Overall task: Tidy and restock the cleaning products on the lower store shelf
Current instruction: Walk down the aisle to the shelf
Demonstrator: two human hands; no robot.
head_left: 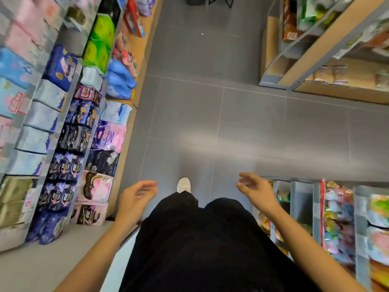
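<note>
Floor (210, 112): grey tiles, running down the aisle between the racks.
Left shelving (72, 98): crowded with soft packs, blurred; what they contain cannot be read.
Bottom shelf (127, 144): wooden edge, carrying pink packs (109, 135) and blue packs (121, 81).
Right rack (315, 199): bright snack bags, just beside the right forearm.
Left hand (136, 197): fingers loosely spread, holding nothing, near the bottom shelf but apart from it.
Right hand (256, 190): spread, holding nothing, across the aisle from that shelf.
Shoe (183, 185): white, between the hands.

Blurred labels on left shelf packages (69, 131); forearms cut off below.
</note>
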